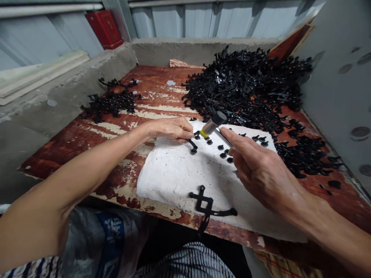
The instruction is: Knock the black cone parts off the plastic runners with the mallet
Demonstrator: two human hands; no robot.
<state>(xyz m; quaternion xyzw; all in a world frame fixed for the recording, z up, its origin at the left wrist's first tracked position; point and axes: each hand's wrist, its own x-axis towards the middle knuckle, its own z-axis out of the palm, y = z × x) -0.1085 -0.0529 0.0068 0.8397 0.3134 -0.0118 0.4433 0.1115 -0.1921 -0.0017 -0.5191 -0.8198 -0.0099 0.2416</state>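
Observation:
My right hand point(257, 166) is wrapped round the handle of a mallet point(213, 124) with a black face and a yellow face. The yellow face points down, close above small black parts on a white cloth point(171, 170). My left hand point(174, 129) is closed on a black linkage part point(192, 145) at the cloth's far edge; its fingers hide much of the part. Several small black round pieces point(220, 147) stand on the cloth between the hands. Nearer to me lies a black jointed linkage point(206, 204) with crossed arms, one arm reaching over the table edge.
A big heap of black parts point(243, 85) covers the back right of the worn red-brown table point(156, 90). A smaller pile point(111, 100) is at the left. Loose black pieces point(304, 154) lie at the right. A concrete ledge point(72, 81) and a grey panel point(342, 88) border the table.

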